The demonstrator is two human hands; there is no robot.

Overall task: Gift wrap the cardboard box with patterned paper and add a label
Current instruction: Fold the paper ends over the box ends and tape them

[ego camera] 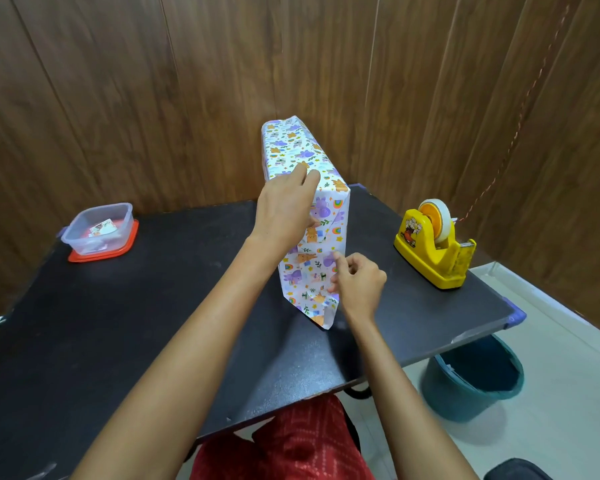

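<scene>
red lap (291, 445) below; right hand (357, 282) pinches paper (309, 285) on the near end of the box (291, 143), upright on the table (153, 306); left hand (284, 209) grips its top. clear tub (97, 233) at left holds printed slips (102, 227); bucket (471, 386) on floor.

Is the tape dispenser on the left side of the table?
No, the yellow tape dispenser stands near the right edge of the table, apart from the wrapped box.

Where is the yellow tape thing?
In the head view, the yellow tape dispenser sits on the right side of the black table, to the right of the wrapped box, with the teal bucket on the floor below.
</scene>
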